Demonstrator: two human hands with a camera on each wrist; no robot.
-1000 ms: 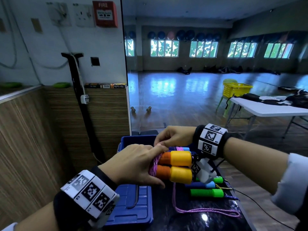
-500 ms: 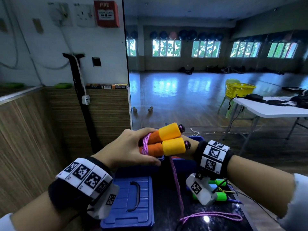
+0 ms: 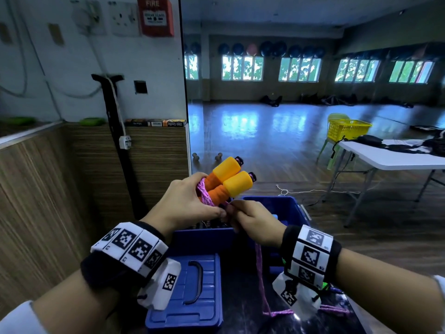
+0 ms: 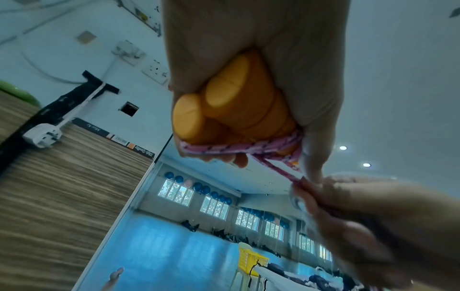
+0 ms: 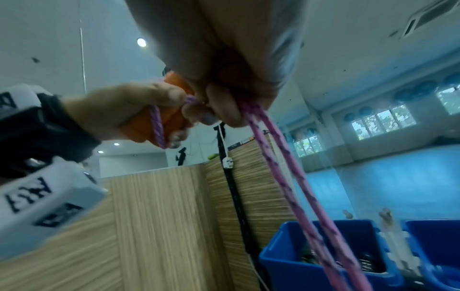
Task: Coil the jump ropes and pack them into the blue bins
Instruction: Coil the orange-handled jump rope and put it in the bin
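My left hand (image 3: 185,206) grips the two orange-and-yellow handles (image 3: 226,182) of a jump rope side by side, raised above the bins. A few turns of pink rope (image 3: 204,194) lie wound round the orange ends (image 4: 239,126). My right hand (image 3: 255,220) pinches the doubled pink rope (image 5: 276,149) just below the handles, and the free rope (image 3: 261,280) hangs down to the dark tabletop. An open blue bin (image 3: 284,208) stands behind my hands; another blue bin (image 5: 323,256) holds dark items. Green handles (image 3: 325,285) of another rope peek out behind my right wrist.
A closed blue lid with a handle (image 3: 192,292) lies on the table near my left wrist. A wood-panelled wall (image 3: 60,189) is close on the left. A white folding table (image 3: 395,157) and a yellow basket (image 3: 346,128) stand far right.
Both hands have lifted the orange handles up off the table and tilted them upward. My right hand has come from behind the handles to the rope just below them.
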